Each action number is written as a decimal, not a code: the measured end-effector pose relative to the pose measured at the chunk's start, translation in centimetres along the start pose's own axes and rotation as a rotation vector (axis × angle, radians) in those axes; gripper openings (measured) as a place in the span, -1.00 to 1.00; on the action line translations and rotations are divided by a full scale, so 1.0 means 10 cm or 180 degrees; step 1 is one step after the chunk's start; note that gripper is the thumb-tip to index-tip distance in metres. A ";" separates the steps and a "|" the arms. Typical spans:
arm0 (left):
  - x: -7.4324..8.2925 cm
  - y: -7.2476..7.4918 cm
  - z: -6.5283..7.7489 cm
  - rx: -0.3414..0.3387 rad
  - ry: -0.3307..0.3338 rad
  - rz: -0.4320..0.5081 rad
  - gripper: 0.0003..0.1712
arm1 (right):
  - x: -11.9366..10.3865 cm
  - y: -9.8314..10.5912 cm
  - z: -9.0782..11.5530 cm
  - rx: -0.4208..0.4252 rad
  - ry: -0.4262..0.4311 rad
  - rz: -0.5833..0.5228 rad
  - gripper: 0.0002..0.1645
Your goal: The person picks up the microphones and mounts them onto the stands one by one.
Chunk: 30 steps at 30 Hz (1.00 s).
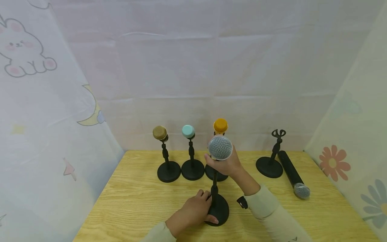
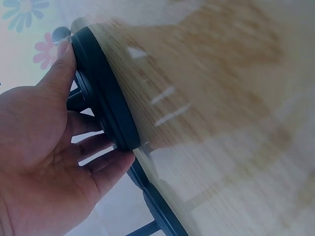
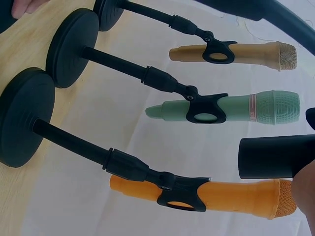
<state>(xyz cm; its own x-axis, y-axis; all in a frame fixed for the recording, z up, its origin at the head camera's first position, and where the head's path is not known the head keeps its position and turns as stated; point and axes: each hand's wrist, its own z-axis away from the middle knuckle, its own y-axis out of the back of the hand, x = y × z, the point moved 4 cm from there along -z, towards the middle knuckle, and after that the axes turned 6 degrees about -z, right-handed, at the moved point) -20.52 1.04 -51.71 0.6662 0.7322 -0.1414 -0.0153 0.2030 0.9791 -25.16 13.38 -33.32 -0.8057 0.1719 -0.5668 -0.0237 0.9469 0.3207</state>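
One black microphone with a silver head [image 1: 220, 147] is held up by the right hand [image 1: 227, 165], with the fingers curled round it just under the head. It is held above the front stand [image 1: 214, 191], a black one near the middle of the table [image 1: 130, 201]. Whether the microphone is set in the clip of that stand cannot be told, because too much is hidden by the hand.

The round black base [image 1: 222, 211] of the front stand is gripped by the left hand [image 1: 193, 209], with the thumb at one edge and the fingers at another.

Behind the hands, three more microphones are held up by black stands in a row. The gold microphone [image 1: 160, 132] is seen on the left, the pale green microphone [image 1: 188, 131] is next, and the orange microphone [image 1: 220, 125] is partly covered by the silver head. Their round bases are set close, side by side.

Far over on the right, one more stand [image 1: 269, 166] is placed, with its clip pointed up. Just beside it, a second black microphone [image 1: 291, 169] is laid down flat, with its silver head turned to the near side. Pale cloth [image 1: 193, 67] is hung all around, and a bear [image 1: 24, 48] and flowers [image 1: 334, 163] are shown on it
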 end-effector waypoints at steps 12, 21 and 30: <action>0.01 0.01 0.00 0.0013 0.0003 0.0028 0.01 | 0.03 0.00 0.03 0.0457 0.0119 -0.0718 -0.59; 0.00 0.02 -0.02 -0.0023 -0.0004 -0.0027 0.01 | 0.06 -0.02 0.02 0.0835 0.0760 -0.1268 -0.57; 0.02 0.06 0.00 0.0072 0.0006 -0.0064 0.02 | 0.16 0.01 0.05 0.1171 0.1083 -0.1108 -0.63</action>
<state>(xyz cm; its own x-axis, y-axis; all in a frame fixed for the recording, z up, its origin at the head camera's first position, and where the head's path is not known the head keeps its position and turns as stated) -20.39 1.36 -51.13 0.6649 0.7293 -0.1614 0.0149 0.2030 0.9791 -26.16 13.93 -34.61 -0.9327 -0.2037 -0.2975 -0.1625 0.9741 -0.1573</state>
